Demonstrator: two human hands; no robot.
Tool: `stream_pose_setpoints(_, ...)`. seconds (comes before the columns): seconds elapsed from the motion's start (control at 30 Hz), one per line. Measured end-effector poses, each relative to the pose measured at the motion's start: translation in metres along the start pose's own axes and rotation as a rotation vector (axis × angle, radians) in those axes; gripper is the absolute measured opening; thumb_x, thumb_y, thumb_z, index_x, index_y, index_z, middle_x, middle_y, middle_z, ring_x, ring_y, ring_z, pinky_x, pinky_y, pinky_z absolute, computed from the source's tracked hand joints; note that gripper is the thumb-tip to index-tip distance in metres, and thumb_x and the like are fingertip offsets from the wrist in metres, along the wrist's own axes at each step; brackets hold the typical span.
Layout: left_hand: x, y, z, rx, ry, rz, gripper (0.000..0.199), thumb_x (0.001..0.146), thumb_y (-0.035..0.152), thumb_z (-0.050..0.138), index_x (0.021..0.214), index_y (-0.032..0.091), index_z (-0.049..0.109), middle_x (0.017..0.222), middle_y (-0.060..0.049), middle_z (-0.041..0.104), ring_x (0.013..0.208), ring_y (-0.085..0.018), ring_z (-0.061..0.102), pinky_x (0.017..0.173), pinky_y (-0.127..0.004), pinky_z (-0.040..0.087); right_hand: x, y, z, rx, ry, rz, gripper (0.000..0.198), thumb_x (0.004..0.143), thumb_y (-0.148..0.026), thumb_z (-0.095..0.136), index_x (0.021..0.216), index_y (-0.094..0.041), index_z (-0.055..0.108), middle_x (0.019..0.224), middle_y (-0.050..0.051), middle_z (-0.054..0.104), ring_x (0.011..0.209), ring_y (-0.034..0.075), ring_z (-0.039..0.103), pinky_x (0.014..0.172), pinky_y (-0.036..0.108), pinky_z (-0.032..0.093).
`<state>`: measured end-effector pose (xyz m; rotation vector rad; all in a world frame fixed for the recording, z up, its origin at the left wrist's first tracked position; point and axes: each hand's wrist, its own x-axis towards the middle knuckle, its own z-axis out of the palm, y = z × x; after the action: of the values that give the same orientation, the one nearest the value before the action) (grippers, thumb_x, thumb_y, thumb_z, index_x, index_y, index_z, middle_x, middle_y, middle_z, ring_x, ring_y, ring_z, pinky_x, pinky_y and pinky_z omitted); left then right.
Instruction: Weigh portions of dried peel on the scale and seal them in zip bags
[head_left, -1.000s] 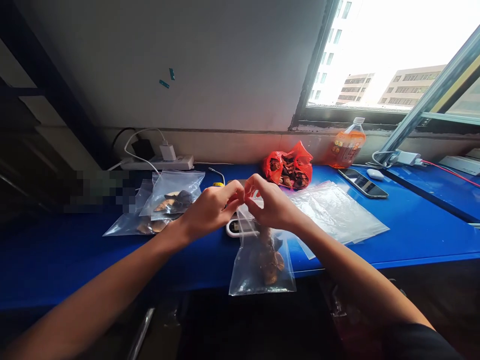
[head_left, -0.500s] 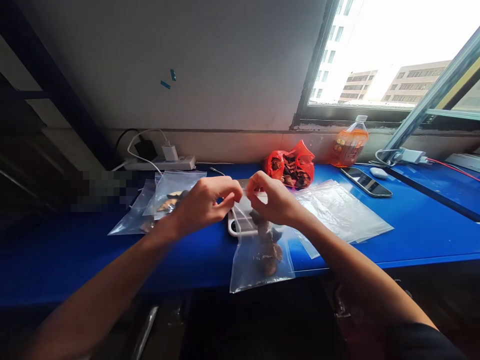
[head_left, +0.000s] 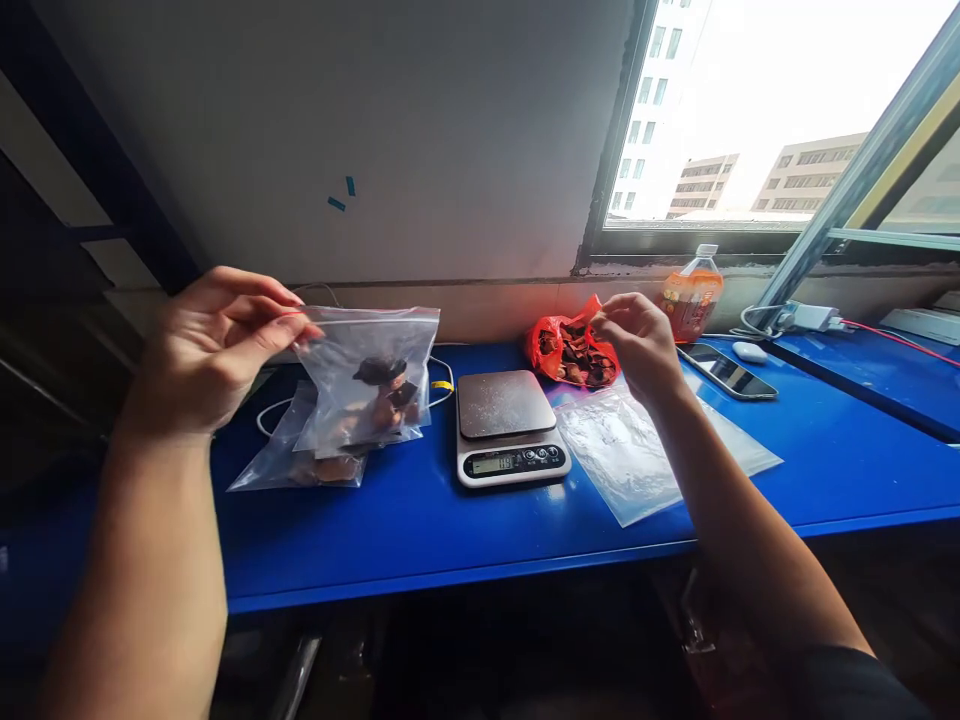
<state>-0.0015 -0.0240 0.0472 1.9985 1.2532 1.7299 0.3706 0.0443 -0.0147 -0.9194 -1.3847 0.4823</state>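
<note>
My left hand (head_left: 232, 345) pinches the top corner of a clear zip-lock bag (head_left: 341, 360) between thumb and fingers. Dark, brown dried pieces (head_left: 386, 385) show through its plastic. Under and behind this bag, other filled zip-lock bags (head_left: 259, 460) lie on the blue table. Loosely curled, my right hand (head_left: 637, 340) is raised in front of the right side of a red plastic bag (head_left: 536, 345) of dried brown pieces; I see nothing held in it. Between the hands stands a kitchen scale (head_left: 506, 405) with a bare metal plate and a lit display.
Flat clear bags (head_left: 626, 455) lie right of the scale. Farther right are a phone (head_left: 727, 372), a white earphone case (head_left: 750, 352) and a bottle of orange-brown drink (head_left: 691, 300). A white cable (head_left: 442, 370) curves behind the scale. The table's front edge (head_left: 465, 575) runs near me.
My left hand has carried the filled zip-lock bag off the scale area to the left, over the other filled bags. My right hand has let go of it and moved right, to the red bag.
</note>
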Motion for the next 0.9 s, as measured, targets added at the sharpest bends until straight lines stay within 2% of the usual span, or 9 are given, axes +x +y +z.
stream_pose_setpoints(0.07, 0.008, -0.009, -0.006, 0.010, -0.016, -0.047, 0.013, 0.076, 0.014, 0.071, 0.085, 0.023, 0.066, 0.073, 0.008, 0.067, 0.072, -0.011, 0.065, 0.076, -0.030, 0.056, 0.012, 0.006, -0.013, 0.015, 0.085, 0.041, 0.017, 0.070, -0.029, 0.063, 0.083, -0.023, 0.055, 0.073, 0.000, 0.058, 0.061, 0.012, 0.055, 0.061, 0.030, 0.046)
stream_pose_setpoints(0.13, 0.019, -0.021, -0.006, -0.008, -0.005, -0.067, 0.007, 0.081, 0.019, 0.069, 0.086, 0.023, 0.066, 0.074, 0.008, 0.066, 0.073, -0.011, 0.064, 0.074, -0.028, 0.056, 0.020, 0.012, -0.022, -0.058, 0.035, 0.066, 0.016, 0.071, -0.030, 0.063, 0.082, -0.020, 0.060, 0.071, 0.001, 0.061, 0.060, 0.013, 0.056, 0.060, 0.030, 0.046)
stream_pose_setpoints(0.2, 0.032, -0.035, -0.005, 0.044, 0.095, -0.073, 0.007, 0.086, 0.027, 0.065, 0.092, 0.024, 0.064, 0.079, 0.008, 0.065, 0.067, -0.009, 0.062, 0.061, -0.024, 0.052, 0.023, 0.021, -0.025, -0.243, -0.130, 0.085, 0.017, 0.073, -0.030, 0.060, 0.083, -0.017, 0.065, 0.075, 0.005, 0.066, 0.064, 0.015, 0.059, 0.061, 0.031, 0.047)
stream_pose_setpoints(0.27, 0.045, -0.050, -0.002, 0.265, 0.169, -0.090, 0.017, 0.092, 0.035, 0.055, 0.104, 0.025, 0.061, 0.090, 0.007, 0.065, 0.061, -0.007, 0.057, 0.054, -0.021, 0.047, 0.023, 0.031, -0.023, -0.511, -0.349, 0.080, 0.018, 0.075, -0.024, 0.057, 0.087, -0.016, 0.069, 0.082, 0.007, 0.070, 0.068, 0.016, 0.062, 0.062, 0.030, 0.048)
stream_pose_setpoints(0.37, 0.056, -0.069, 0.000, 0.588, 0.097, -0.117, 0.026, 0.095, 0.034, 0.047, 0.114, 0.024, 0.061, 0.093, 0.003, 0.063, 0.067, -0.011, 0.058, 0.065, -0.025, 0.051, 0.026, 0.048, -0.014, -0.795, -0.551, 0.059, 0.024, 0.072, -0.011, 0.055, 0.090, -0.016, 0.071, 0.084, 0.007, 0.072, 0.071, 0.017, 0.064, 0.063, 0.027, 0.048)
stream_pose_setpoints(0.43, 0.054, -0.076, 0.003, 0.687, 0.039, -0.100, 0.030, 0.091, 0.030, 0.052, 0.117, 0.021, 0.062, 0.097, -0.001, 0.062, 0.082, -0.017, 0.060, 0.085, -0.035, 0.051, 0.032, 0.059, -0.007, -0.873, -0.562, 0.054, 0.027, 0.070, -0.006, 0.056, 0.090, -0.015, 0.071, 0.085, 0.008, 0.073, 0.076, 0.019, 0.065, 0.066, 0.026, 0.047)
stream_pose_setpoints(0.57, 0.033, -0.078, 0.009, 0.872, -0.018, -0.027, 0.046, 0.091, 0.032, 0.054, 0.134, 0.016, 0.052, 0.124, -0.009, 0.054, 0.126, -0.029, 0.044, 0.113, -0.047, 0.030, 0.047, 0.078, 0.004, -1.027, -0.549, 0.061, 0.026, 0.076, -0.009, 0.056, 0.096, -0.013, 0.072, 0.102, 0.014, 0.072, 0.095, 0.024, 0.065, 0.079, 0.028, 0.047)
stream_pose_setpoints(0.67, 0.018, -0.077, 0.019, 0.950, -0.100, 0.006, 0.046, 0.095, 0.035, 0.046, 0.136, 0.016, 0.050, 0.125, -0.011, 0.054, 0.126, -0.029, 0.044, 0.113, -0.044, 0.030, 0.051, 0.086, 0.009, -1.091, -0.539, 0.102, 0.027, 0.077, -0.015, 0.061, 0.102, -0.015, 0.072, 0.107, 0.014, 0.072, 0.100, 0.026, 0.065, 0.082, 0.029, 0.047)
stream_pose_setpoints(0.9, 0.009, -0.092, 0.039, 1.018, -0.337, -0.010, 0.050, 0.090, 0.041, 0.048, 0.136, 0.024, 0.052, 0.127, -0.010, 0.060, 0.119, -0.035, 0.049, 0.101, -0.045, 0.041, 0.054, 0.089, 0.024, -1.049, -0.476, 0.096, 0.016, 0.083, -0.019, 0.060, 0.092, -0.011, 0.071, 0.101, 0.017, 0.072, 0.102, 0.030, 0.064, 0.079, 0.031, 0.049)
